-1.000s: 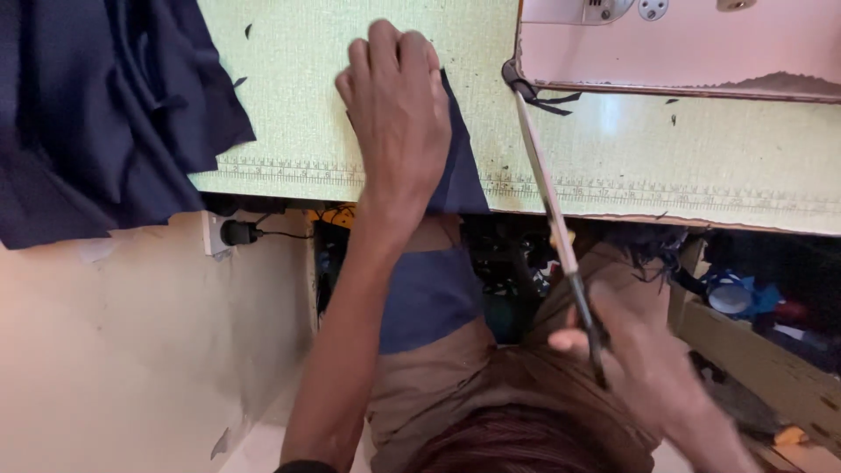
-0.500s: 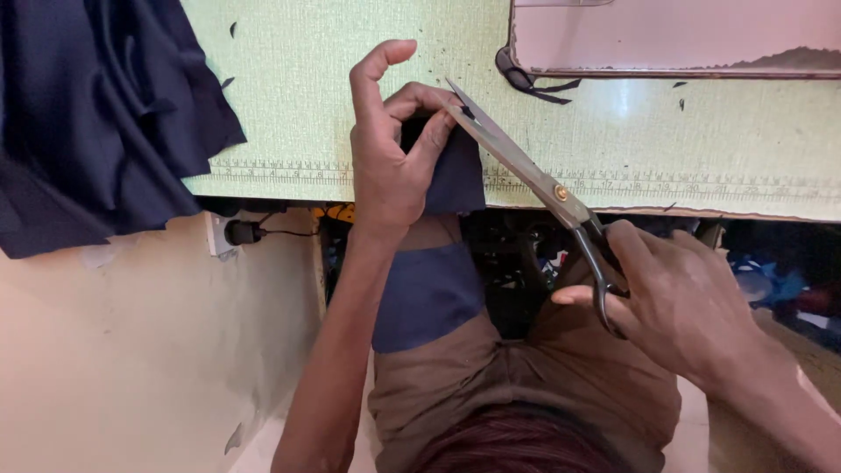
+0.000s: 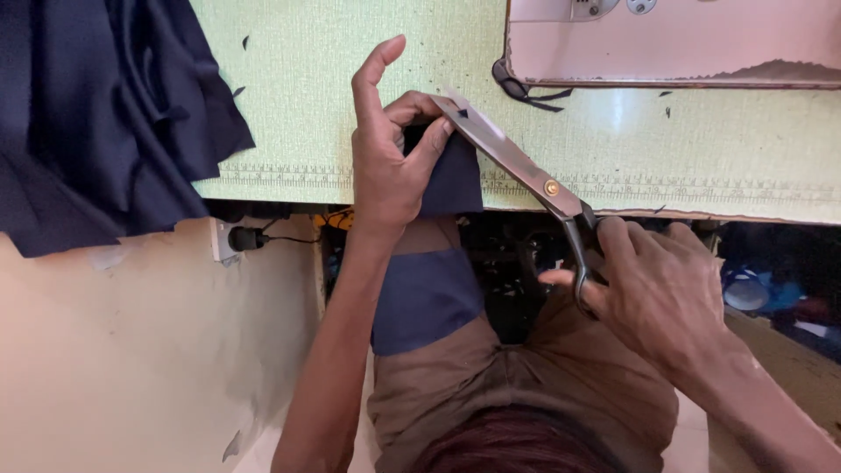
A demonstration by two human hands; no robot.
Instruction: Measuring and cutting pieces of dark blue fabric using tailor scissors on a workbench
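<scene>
My left hand pinches the top edge of a navy blue cloth strip at the front edge of the pale green table, index finger raised. The strip hangs down off the table onto my lap. My right hand grips the handles of large metal scissors. Their blades point up and left, with the tips meeting the cloth right beside my left fingers.
A heap of navy fabric covers the table's left end and hangs over its edge. A pink sewing machine base sits at the top right. A printed ruler scale runs along the table's front edge. A plug and socket sit below the table.
My left hand went from lying flat on the cloth to pinching its edge. My right hand swung the scissors from below the table up to the cloth at my fingers.
</scene>
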